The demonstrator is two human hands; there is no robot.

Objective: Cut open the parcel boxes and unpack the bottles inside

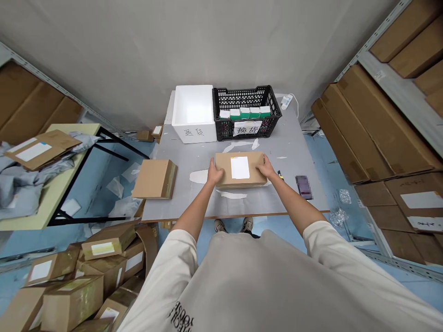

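"Labelled carton (pixel 240 169), where is it exactly?"

"It is in front of the black crate (pixel 247 113), on the person's side. The left hand (pixel 215 173) holds one end and the right hand (pixel 266 168) holds the other, thumbs near the upper face. If it rests on the table (pixel 197 203) or is a little lifted, I cannot tell."

"What could go wrong with this grip?"

"I think, if one hand loosens first, the carton may turn or drop at that end. Too strong a squeeze may bend its sides."

"And things around it?"

"A small yellow-and-black object (pixel 280 175), front-right of the crate, lies close beside the right forearm; a sideways swing could sweep it away. The dark flat thing (pixel 303 187), farther right, could be knocked also. Front-left of the crate, the second carton (pixel 152 179) seems to reach past the table's left edge, so a bump might tip it."

"Farther back?"

"Pushed too far, the carton could strike the crate, or the white box (pixel 194 113) at its left."
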